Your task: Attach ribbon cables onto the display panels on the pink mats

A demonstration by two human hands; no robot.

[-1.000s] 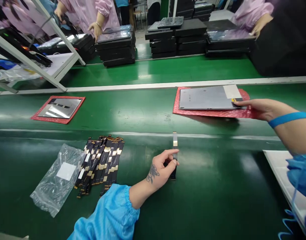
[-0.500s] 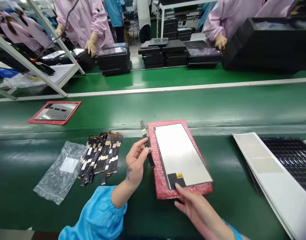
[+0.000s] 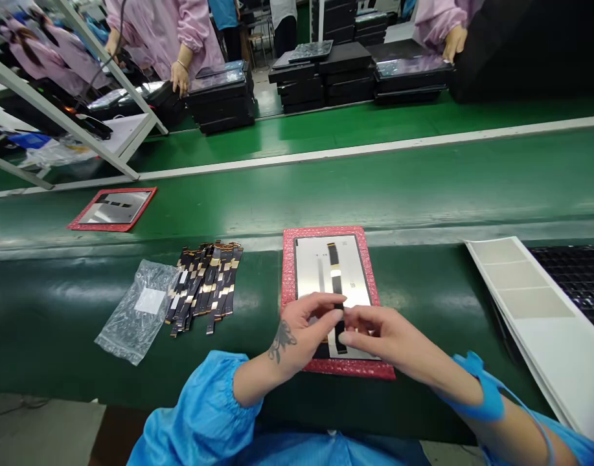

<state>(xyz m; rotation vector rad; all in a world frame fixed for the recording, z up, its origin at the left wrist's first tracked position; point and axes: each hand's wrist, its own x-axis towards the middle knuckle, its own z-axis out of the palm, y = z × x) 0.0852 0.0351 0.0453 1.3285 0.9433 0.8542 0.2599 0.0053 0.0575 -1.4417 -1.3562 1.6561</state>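
Observation:
A dark flex cable [image 3: 334, 262] with a light band is held upright over a silvery display panel [image 3: 309, 265]. The panel lies on a pink bubble-wrap sleeve [image 3: 342, 367] in front of me. My left hand [image 3: 301, 333] is closed, pinching the cable near its middle between thumb and fingers. My right hand [image 3: 391, 330] is closed on the same cable lower down, with its thumb near the bottom end. Both hands cover part of the panel. To the left lies a pile of similar flex cables [image 3: 209, 281], beside a clear plastic bag [image 3: 144, 323] with a white label.
Another panel on a pink sleeve [image 3: 114, 209] lies at the far left of the green bench [image 3: 423, 207]. White boards [image 3: 530, 317] and a black gridded tray [image 3: 578, 275] sit at right. Across the bench, people in pink stand by stacked black units [image 3: 221, 100].
My left hand has brought the flex cable rightward over the panel. My right hand has left the panel's lower edge and taken hold of the cable. The panel now sits straighter.

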